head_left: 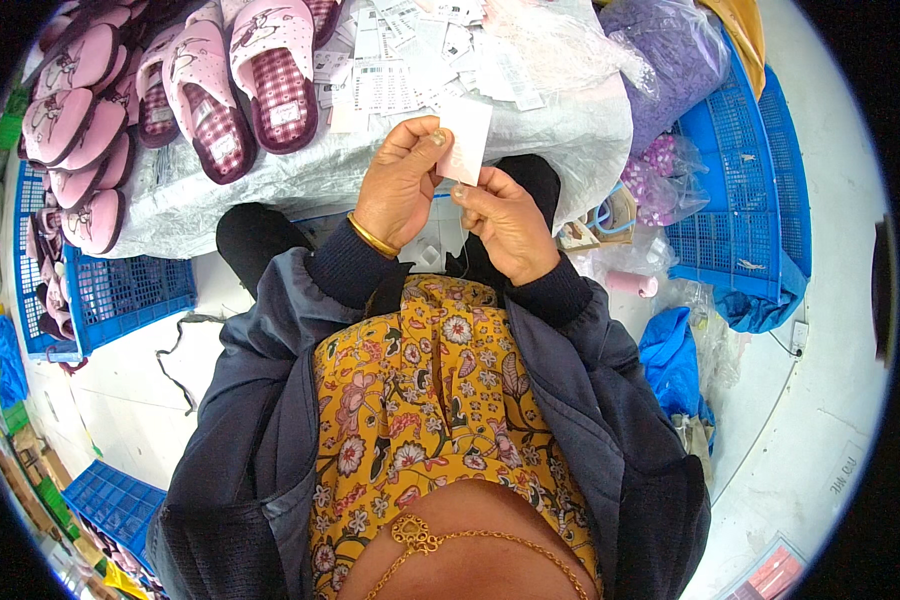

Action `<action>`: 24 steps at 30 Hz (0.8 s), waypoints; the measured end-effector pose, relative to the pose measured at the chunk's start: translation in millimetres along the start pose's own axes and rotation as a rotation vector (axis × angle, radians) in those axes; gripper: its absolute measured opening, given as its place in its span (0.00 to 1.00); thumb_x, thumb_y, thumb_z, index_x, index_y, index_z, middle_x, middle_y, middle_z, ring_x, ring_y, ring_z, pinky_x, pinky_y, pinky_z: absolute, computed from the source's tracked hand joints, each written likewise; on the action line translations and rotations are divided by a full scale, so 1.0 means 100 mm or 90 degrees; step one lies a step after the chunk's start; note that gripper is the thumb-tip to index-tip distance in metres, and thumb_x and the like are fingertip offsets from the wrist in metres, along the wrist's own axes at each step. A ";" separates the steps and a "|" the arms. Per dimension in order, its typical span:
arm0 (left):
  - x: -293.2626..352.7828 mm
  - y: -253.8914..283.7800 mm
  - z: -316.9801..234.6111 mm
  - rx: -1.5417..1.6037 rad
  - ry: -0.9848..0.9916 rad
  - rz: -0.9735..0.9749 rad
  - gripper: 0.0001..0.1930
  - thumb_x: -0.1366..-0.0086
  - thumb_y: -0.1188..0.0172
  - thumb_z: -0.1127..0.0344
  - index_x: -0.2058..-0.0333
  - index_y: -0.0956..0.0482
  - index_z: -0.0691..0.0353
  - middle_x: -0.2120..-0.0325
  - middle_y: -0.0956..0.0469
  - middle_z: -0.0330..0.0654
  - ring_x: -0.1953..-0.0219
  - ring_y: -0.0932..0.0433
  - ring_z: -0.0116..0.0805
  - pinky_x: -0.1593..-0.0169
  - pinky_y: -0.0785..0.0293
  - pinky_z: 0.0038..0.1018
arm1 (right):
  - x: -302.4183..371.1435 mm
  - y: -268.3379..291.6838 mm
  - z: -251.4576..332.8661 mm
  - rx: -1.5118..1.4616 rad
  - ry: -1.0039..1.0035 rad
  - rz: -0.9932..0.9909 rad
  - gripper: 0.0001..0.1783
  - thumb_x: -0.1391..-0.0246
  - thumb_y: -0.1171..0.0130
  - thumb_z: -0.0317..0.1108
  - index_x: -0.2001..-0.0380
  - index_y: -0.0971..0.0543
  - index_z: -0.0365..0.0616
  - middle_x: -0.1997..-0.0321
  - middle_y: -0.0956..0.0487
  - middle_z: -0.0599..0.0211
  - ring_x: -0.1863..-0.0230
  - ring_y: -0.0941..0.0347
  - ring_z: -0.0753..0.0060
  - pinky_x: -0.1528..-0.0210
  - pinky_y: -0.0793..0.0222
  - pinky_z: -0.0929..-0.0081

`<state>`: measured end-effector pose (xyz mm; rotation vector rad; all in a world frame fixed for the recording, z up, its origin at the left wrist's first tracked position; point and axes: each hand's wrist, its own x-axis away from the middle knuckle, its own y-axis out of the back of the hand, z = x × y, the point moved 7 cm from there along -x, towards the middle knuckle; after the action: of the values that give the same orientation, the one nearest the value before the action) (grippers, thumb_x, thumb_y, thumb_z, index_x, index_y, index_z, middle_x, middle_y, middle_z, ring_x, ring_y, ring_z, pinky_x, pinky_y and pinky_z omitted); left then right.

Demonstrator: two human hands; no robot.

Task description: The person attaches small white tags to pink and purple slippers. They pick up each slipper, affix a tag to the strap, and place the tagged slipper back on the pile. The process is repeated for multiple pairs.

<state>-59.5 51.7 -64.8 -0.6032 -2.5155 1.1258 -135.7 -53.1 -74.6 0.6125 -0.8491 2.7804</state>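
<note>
A small white paper tag (467, 140) is held up over the near edge of the worktable. My left hand (400, 185) grips its left side between thumb and fingers. At the tag's lower corner, my right hand (510, 222) is closed in a pinch. What looks like a thin thread (465, 240) hangs down from those right fingertips; its upper end is hidden. Beyond my hands lie many loose printed labels (385, 85). Pink slippers (275, 80) with dark plaid insoles stand to the left on the table.
Plastic sheeting (180, 215) covers the table. More slippers (75, 140) are stacked at the far left above a blue crate (135, 295). On the right stand blue crates (735, 190), a purple bagged bundle (670, 60) and a pink roll (632, 284). A black strap (175, 365) lies at lower left.
</note>
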 end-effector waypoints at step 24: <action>0.22 0.12 -0.18 -0.304 -0.002 0.146 0.08 0.31 0.47 0.75 0.56 0.22 0.66 0.52 0.21 0.46 0.47 0.25 0.33 0.40 0.33 0.31 | 0.01 0.08 0.12 0.161 0.195 -0.091 0.11 0.45 0.37 0.27 0.59 0.21 0.37 0.70 0.24 0.77 0.71 0.34 0.87 0.67 0.38 0.85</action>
<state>-67.4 81.1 -59.5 -1.0315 -2.7838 0.5775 -135.1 -66.5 -69.2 0.2560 -0.3815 2.7673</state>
